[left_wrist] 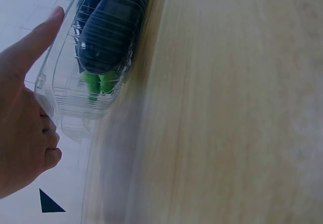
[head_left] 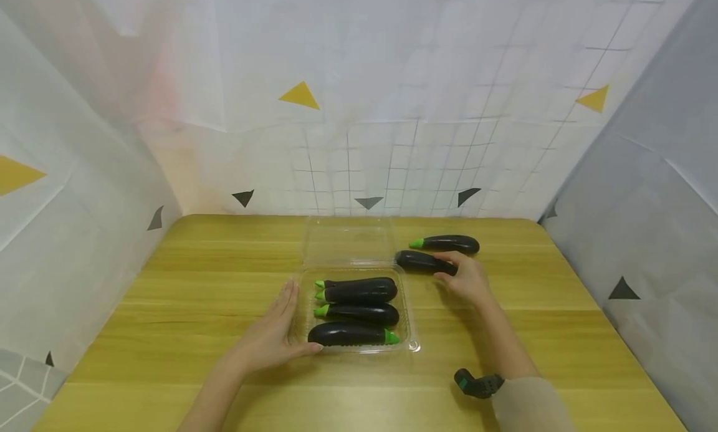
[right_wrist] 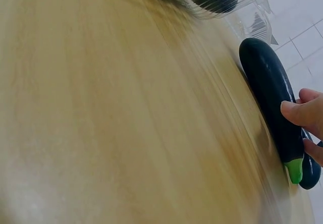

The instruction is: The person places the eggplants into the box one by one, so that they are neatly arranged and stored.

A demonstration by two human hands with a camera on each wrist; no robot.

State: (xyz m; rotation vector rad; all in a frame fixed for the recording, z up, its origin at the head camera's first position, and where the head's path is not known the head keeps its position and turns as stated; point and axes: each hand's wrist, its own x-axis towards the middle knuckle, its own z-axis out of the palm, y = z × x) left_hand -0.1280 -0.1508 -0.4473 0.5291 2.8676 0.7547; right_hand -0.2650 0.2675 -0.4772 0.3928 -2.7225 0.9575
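A clear plastic clamshell box stands on the table with its lid folded back. Several dark eggplants with bright green stems lie side by side in it. My left hand rests against the box's left side, fingers straight along the wall and thumb reaching over the front corner. In the left wrist view the thumb lies at the box's rim. To the right of the box, my right hand pinches another eggplant near its green stem end, thumb on one side; its blunt end points toward the box.
Just behind the held eggplant lies one more eggplant, stem to the left. The transparent lid stretches behind the box toward the back wall. White sheeting with triangle marks encloses the wooden table at the back and sides.
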